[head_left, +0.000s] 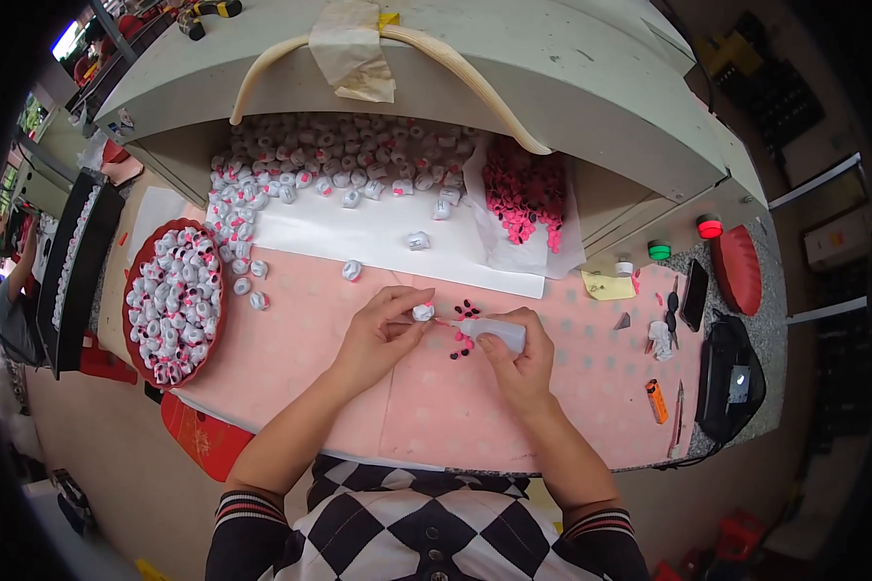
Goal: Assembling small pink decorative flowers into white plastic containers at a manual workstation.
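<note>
Between the thumb and fingers of my left hand (pixel 381 334) is a small round white piece (pixel 423 312). My right hand (pixel 525 363) grips a translucent squeeze bottle (pixel 499 335), tilted so its thin pinkish nozzle points left at the white piece; I cannot tell whether the tip touches it. Just past the nozzle, several small pink and black pieces (pixel 466 310) lie loose on the pink cloth (pixel 310 320). One more white piece with pink on it (pixel 352 271) rests on the cloth beyond my left hand.
A red scalloped basket (pixel 225 320) full of white pieces stands at left. Many more white pieces (pixel 358 160) fill the cabinet opening, beside a heap of pink pieces (pixel 523 189). Right of my hands lie an orange lighter (pixel 656 400), a craft knife (pixel 679 416) and a black pouch (pixel 725 387).
</note>
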